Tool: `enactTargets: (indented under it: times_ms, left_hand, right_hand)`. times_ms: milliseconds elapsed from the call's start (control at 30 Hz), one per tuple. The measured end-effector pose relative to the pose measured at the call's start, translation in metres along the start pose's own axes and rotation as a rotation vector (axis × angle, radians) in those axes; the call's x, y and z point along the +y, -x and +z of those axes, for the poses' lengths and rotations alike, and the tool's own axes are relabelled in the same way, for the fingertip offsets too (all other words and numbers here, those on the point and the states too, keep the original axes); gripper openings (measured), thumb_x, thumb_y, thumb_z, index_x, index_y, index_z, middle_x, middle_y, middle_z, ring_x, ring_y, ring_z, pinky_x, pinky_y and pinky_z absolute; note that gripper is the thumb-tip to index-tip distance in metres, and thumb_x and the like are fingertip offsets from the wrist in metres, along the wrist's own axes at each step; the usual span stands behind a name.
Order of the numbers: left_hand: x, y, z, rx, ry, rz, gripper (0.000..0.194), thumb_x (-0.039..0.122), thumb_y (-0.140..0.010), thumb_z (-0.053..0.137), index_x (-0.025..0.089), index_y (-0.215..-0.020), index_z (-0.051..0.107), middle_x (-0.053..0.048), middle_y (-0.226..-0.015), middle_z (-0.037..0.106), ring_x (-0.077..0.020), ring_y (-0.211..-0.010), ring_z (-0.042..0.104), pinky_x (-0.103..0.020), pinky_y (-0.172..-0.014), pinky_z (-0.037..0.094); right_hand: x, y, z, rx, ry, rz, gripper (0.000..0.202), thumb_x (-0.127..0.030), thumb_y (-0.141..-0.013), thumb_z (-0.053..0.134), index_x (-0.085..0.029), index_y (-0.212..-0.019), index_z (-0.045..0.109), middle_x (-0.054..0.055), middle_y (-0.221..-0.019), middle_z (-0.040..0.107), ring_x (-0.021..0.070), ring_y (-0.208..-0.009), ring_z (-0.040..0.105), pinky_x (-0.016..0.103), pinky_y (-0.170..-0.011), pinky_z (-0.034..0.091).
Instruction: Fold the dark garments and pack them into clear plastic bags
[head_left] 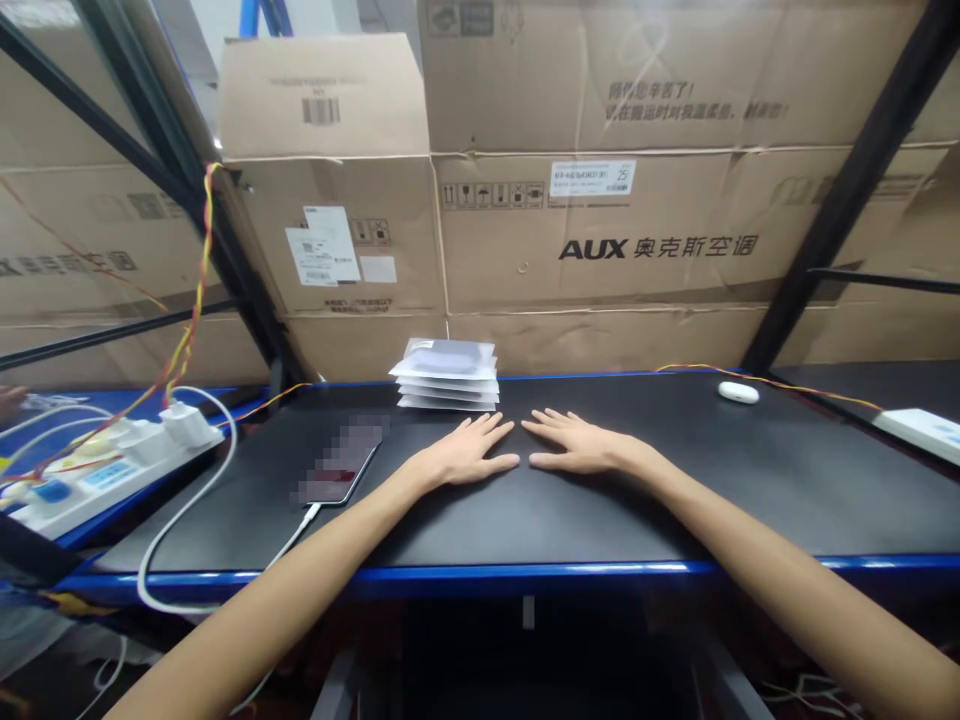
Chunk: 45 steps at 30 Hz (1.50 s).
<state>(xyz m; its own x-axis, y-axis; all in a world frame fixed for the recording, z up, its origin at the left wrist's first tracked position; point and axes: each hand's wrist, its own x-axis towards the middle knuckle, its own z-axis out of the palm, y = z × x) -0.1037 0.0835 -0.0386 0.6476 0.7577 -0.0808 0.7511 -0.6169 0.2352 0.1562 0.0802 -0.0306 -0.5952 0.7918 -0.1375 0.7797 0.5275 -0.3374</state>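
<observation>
Left hand (472, 452) and right hand (576, 442) lay palm-down on the black desk (585, 520), splayed and just apart, stack of white packets (448, 386) just beyond left hand, phone (343, 468) to its left.

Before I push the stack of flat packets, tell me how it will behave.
The stack may slide apart, since its edges jut unevenly. It probably won't roll, given its flat layers. The top packet might slip first, as no band shows around it.
</observation>
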Motion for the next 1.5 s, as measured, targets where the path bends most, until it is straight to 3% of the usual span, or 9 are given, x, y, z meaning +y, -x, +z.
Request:
enactTargets:
  times_ms: [1500]
  left_hand:
    - [-0.0028,-0.0014,0.0010,0.024,-0.014,0.012,0.084,0.076,-0.093,0.030,0.023,-0.158,0.025,-0.012,-0.165,0.016,-0.0298,-0.153,0.013,-0.049,-0.124,0.014]
  right_hand:
    - [0.0022,-0.0009,0.0005,0.000,0.018,-0.004,0.096,-0.084,-0.085,0.035,-0.024,-0.158,0.023,0.008,-0.166,0.011,0.0300,-0.153,0.003,0.051,-0.124,0.003]
